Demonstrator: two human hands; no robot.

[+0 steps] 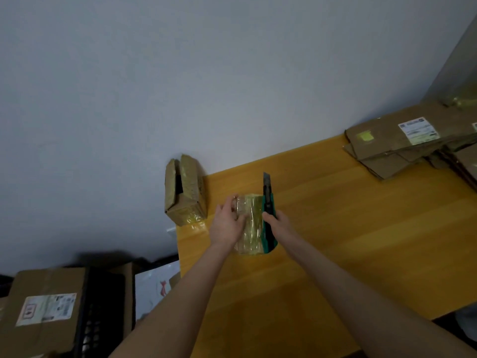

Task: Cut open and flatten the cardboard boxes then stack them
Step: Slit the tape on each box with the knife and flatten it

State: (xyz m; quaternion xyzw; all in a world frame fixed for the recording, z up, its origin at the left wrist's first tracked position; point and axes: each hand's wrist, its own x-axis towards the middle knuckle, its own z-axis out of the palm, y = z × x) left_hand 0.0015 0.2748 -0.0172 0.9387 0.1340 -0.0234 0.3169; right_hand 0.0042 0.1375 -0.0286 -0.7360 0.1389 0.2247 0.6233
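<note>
The small box (249,223) lies on the table (335,228) right in front of you, glossy with tape all over. Expect it to be light, easy to crush and slick under the fingers (tape gives little purchase), so hold it by its edges, clear of the cut line. Your left hand (227,224) curls over its left side, pinning it down. Your right hand (278,226) is closed round the green utility knife (268,202), blade out and pointing away, along the box's right edge.
</note>
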